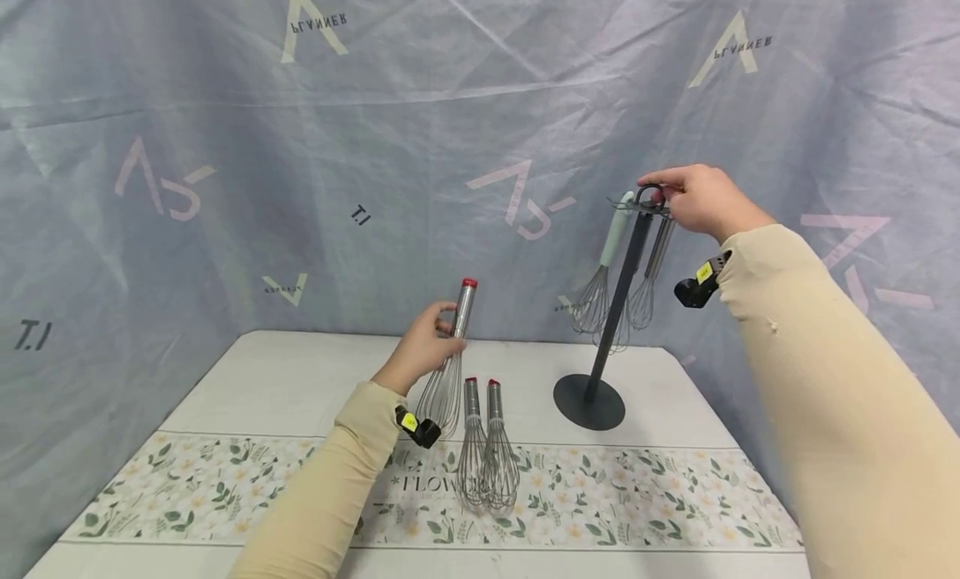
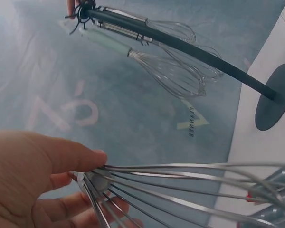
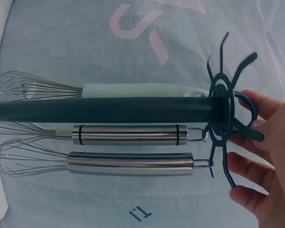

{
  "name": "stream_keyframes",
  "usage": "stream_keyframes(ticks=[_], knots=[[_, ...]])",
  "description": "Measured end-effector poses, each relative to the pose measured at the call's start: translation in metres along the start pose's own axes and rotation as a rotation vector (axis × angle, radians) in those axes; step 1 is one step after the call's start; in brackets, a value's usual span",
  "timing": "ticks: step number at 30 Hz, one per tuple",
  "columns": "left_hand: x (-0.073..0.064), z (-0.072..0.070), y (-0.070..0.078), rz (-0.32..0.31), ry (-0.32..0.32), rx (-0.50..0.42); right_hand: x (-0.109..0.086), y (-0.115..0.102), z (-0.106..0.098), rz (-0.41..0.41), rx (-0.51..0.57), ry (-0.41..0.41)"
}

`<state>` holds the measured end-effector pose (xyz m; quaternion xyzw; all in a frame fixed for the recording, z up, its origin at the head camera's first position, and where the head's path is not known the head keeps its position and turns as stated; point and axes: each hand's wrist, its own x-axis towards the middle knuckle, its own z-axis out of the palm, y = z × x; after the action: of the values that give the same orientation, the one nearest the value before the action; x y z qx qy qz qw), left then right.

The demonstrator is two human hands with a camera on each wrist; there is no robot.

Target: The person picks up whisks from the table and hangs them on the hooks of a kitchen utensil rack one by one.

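Closest in my head view, two steel whisks [image 1: 486, 454] with red-tipped handles lie side by side on the bench [image 1: 300, 379]. Just beyond, I have the left hand [image 1: 423, 346] gripping a third whisk [image 1: 462, 312] where handle meets wires, its red end up. I'd judge it light, its wires springy and easily bent, the smooth metal handle slightly slippery; the handle is where I'd take hold. Farther right, a dark stand [image 1: 618, 304] rises from its round base, and the right hand [image 1: 701, 197] grips the loop [image 1: 651, 186] on top. It looks stiff. From its hooks hang a green-handled whisk [image 3: 137, 90] and steel-handled whisks [image 3: 130, 163]. Behind everything hangs printed cloth [image 1: 420, 187].
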<state>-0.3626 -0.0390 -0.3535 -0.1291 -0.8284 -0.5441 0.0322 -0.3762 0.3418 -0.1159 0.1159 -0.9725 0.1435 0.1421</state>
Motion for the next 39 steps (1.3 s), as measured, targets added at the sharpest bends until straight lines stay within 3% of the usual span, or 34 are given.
stream_keyframes(ticks=[7,19,30,39], knots=[[0.014,-0.003,0.037,0.085,-0.009,0.071,-0.002,0.007,-0.001,-0.024,0.122,-0.077],[0.029,0.008,0.095,0.19,-0.023,0.155,-0.002,0.016,0.003,-0.054,0.195,-0.114],[0.039,0.019,0.122,0.261,-0.042,0.144,-0.002,0.017,0.002,-0.088,0.109,-0.1],[0.048,0.03,0.138,0.273,-0.068,0.1,-0.002,0.019,0.003,-0.067,0.127,-0.092]])
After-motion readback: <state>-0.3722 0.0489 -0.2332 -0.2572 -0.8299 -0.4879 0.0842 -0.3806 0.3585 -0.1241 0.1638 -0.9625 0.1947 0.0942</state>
